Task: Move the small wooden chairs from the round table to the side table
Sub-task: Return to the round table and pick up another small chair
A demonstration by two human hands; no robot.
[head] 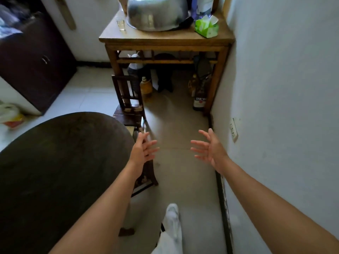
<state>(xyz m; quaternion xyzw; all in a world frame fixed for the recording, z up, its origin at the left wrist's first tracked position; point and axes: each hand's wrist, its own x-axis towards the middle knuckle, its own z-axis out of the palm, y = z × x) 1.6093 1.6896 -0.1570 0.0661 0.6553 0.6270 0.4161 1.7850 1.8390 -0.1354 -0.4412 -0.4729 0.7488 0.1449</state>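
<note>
A dark round table [60, 162] fills the lower left. One small dark wooden chair [128, 99] stands on the floor between the round table and the side table [165, 41], its slatted back facing me. A second small chair [145, 173] sits lower, against the round table's right edge, mostly hidden behind my left hand and arm. My left hand [143, 151] hovers over that chair's top with fingers spread, holding nothing. My right hand [211, 147] is open in the air to the right, near the wall.
The side table carries an upturned metal basin [157, 13], a glass [121, 24] and a green tissue pack [207, 26]. Bottles [199, 99] and bags stand beneath it. A dark cabinet [34, 61] is at the left, a white wall [284, 88] at the right. My white shoe [172, 219] is below.
</note>
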